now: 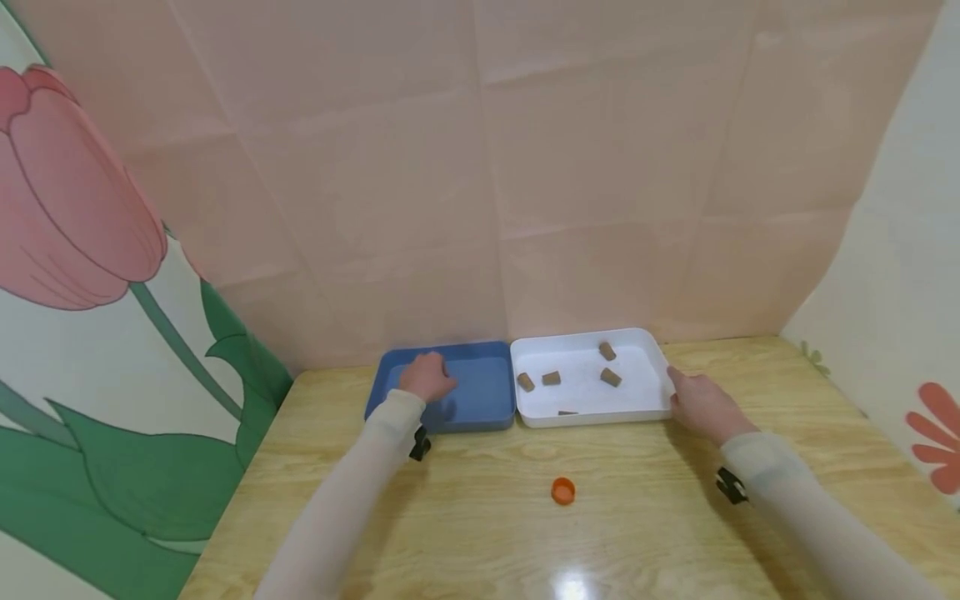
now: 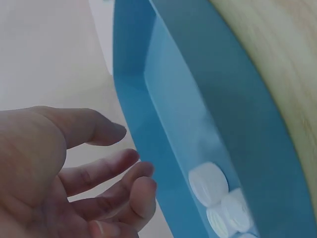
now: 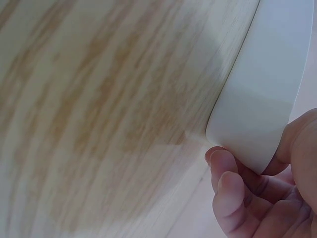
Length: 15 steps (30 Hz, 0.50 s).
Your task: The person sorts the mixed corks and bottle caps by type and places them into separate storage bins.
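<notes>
My left hand [image 1: 428, 379] hovers above the blue tray [image 1: 491, 421], with nothing in its grasp. In the left wrist view its fingers are loosely bent, thumb apart from them. Several white caps [image 2: 208, 184] lie inside the blue tray along its near wall; the arm hides them in the head view. At the right end of the white tray [image 1: 600, 419], my right hand [image 1: 708, 407] pinches the corner wall between thumb and fingers. Several brown cork stoppers [image 1: 611, 377] lie scattered in that tray, one of them partly hidden by the front wall.
Both trays stand side by side at the back of the wooden table [image 1: 480, 533], close to a pink backdrop [image 1: 585, 167]. An orange cap [image 1: 563, 491] sits on the table in front of the white tray. Flower-patterned panels [image 1: 67, 392] flank the table.
</notes>
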Available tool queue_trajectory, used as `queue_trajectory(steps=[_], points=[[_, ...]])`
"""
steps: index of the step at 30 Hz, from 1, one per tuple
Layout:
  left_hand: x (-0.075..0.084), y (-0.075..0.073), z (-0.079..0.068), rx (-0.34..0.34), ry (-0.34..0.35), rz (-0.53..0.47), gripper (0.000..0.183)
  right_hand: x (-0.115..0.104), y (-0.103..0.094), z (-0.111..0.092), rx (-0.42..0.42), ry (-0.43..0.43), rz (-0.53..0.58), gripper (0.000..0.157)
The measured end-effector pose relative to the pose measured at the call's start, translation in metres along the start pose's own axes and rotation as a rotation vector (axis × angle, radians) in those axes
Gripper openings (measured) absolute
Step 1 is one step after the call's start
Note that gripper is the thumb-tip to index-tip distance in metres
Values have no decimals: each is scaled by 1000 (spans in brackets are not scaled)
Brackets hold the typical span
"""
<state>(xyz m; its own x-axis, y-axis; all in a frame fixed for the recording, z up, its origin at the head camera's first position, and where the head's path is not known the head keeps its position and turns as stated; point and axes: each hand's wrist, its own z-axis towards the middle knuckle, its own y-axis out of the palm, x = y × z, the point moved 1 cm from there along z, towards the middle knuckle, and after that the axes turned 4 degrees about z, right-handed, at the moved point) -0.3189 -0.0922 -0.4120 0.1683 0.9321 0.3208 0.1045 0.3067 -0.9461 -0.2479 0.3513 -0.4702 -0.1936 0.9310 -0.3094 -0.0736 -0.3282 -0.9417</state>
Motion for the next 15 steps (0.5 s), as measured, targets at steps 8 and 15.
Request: queue_trajectory(steps=[8, 15], points=[[18, 6, -25, 84, 125, 3, 8, -1, -2, 1, 6, -10, -4, 52], [43, 10, -47, 37, 246, -37, 9, -1, -2, -1, 20, -21, -6, 52]])
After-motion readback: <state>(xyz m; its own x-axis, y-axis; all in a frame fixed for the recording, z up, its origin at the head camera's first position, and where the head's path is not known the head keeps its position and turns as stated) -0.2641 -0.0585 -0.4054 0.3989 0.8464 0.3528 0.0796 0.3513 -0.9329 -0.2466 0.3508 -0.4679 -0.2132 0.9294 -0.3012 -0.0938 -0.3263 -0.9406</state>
